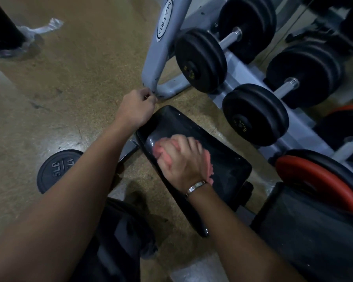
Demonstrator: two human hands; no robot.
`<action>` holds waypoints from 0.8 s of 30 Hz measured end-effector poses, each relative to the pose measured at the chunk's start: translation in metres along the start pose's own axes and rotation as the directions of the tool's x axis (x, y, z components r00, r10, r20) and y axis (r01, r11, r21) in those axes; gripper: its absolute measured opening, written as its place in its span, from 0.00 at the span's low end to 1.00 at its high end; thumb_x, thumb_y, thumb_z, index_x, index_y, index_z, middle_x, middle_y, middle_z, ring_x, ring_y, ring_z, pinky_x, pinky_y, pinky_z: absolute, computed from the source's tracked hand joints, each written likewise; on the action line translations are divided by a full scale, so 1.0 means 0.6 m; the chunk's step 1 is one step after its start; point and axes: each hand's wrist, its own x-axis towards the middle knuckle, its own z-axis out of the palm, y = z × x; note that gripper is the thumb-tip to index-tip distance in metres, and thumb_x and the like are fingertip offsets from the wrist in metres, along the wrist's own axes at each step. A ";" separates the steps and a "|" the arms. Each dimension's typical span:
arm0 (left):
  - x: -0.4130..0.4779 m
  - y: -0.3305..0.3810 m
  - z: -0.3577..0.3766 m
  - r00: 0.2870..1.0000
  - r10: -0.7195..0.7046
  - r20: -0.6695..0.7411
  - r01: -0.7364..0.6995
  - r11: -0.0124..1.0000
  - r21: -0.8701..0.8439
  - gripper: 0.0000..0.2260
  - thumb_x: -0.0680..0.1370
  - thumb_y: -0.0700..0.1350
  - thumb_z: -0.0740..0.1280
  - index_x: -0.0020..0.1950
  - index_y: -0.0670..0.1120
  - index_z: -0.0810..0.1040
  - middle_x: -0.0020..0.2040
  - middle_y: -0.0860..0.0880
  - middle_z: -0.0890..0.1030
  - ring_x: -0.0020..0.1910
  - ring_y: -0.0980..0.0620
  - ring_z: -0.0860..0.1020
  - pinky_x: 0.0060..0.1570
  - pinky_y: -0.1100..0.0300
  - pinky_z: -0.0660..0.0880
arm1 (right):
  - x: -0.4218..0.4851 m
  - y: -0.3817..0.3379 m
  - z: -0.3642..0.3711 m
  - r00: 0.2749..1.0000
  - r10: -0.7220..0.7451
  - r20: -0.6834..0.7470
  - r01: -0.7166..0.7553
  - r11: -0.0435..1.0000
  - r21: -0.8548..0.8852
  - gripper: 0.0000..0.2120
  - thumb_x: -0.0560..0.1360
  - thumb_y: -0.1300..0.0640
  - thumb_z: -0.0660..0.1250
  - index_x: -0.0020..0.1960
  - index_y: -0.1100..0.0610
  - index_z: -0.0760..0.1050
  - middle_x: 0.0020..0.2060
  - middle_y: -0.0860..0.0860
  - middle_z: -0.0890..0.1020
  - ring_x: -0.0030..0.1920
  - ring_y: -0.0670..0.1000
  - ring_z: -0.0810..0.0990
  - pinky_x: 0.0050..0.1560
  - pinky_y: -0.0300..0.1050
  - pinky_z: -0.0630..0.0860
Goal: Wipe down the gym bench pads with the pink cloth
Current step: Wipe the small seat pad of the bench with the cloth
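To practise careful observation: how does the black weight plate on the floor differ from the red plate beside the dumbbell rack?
The black plate lies flat on the floor; the red plate stands tilted on edge. The black plate shows raised lettering; the red plate looks plain. Both are round.

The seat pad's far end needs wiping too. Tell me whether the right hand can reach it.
Probably yes. The right hand holds the pink cloth on the seat pad, and the bare stretch ahead is unobstructed; the left hand sits only at its far left corner.
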 end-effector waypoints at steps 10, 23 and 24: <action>-0.044 0.016 0.024 0.971 0.231 -0.067 -0.220 0.965 0.145 0.09 0.79 0.42 0.63 0.50 0.49 0.83 0.42 0.50 0.80 0.44 0.47 0.78 0.47 0.54 0.74 | -0.098 0.061 -0.017 0.995 0.087 0.040 -0.088 0.996 0.027 0.16 0.72 0.42 0.66 0.57 0.45 0.81 0.55 0.49 0.79 0.52 0.54 0.77 0.57 0.54 0.74; -0.234 0.091 0.153 0.747 0.139 0.651 0.114 0.937 -0.331 0.18 0.77 0.50 0.63 0.60 0.44 0.85 0.55 0.44 0.87 0.54 0.48 0.83 0.55 0.51 0.76 | -0.184 0.082 -0.173 0.632 0.641 0.434 -0.432 -0.174 0.885 0.12 0.72 0.69 0.71 0.53 0.59 0.74 0.36 0.51 0.83 0.32 0.45 0.83 0.32 0.39 0.78; -0.251 0.096 0.159 0.698 0.114 0.707 0.210 0.911 -0.355 0.23 0.75 0.53 0.62 0.65 0.44 0.83 0.60 0.42 0.86 0.56 0.46 0.82 0.57 0.50 0.77 | -0.190 0.088 -0.181 0.610 0.649 0.455 -0.370 -0.274 0.888 0.11 0.70 0.67 0.70 0.50 0.59 0.75 0.35 0.52 0.83 0.34 0.48 0.83 0.34 0.40 0.79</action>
